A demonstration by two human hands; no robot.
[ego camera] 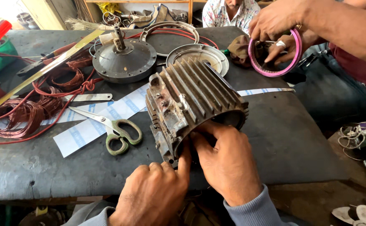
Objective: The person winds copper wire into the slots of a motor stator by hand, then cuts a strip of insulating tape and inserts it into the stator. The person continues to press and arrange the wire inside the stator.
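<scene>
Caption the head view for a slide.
Both hands, left hand and right hand, grip a finned motor housing beside scissors.

The finned motor housing (193, 102) is dull, grimy cast metal. The scissors (109, 125) have shiny steel blades and green plastic handles. The workbench (287, 142) top looks dark, matt and rough.

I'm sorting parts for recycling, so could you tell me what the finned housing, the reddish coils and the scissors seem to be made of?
The finned housing under the left hand and right hand looks like cast metal, probably aluminium: dull grey, scuffed, grimy ribs. The coils look like enamelled copper wire: shiny reddish-brown strands. The scissors have bright steel-like blades and green handles, likely plastic.
</scene>
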